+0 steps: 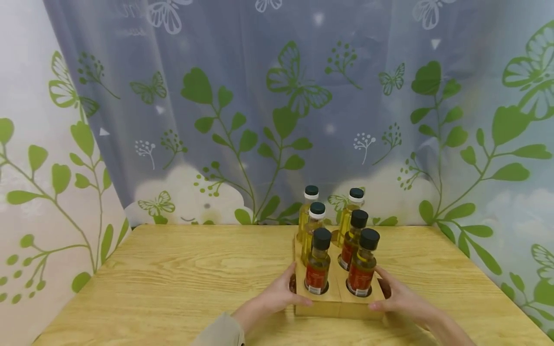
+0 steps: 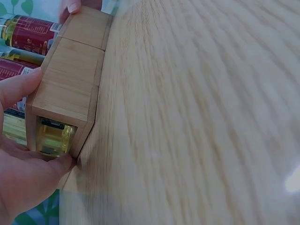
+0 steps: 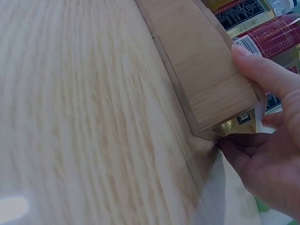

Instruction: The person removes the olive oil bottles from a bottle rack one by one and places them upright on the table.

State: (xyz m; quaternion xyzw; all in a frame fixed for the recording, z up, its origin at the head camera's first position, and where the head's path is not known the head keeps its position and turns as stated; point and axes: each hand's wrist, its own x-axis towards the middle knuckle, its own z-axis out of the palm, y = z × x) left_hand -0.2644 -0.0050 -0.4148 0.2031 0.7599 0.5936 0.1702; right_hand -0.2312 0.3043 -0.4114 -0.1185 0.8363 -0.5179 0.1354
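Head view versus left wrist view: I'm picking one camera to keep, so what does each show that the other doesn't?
Only the head view shows the dark caps on all six bottles, and the left sleeve.

Only the left wrist view shows yellow liquid through the open end of the rack, and a white glare spot on the table.

Both show the left hand and right hand at the rack, red labels and the leafy backdrop.
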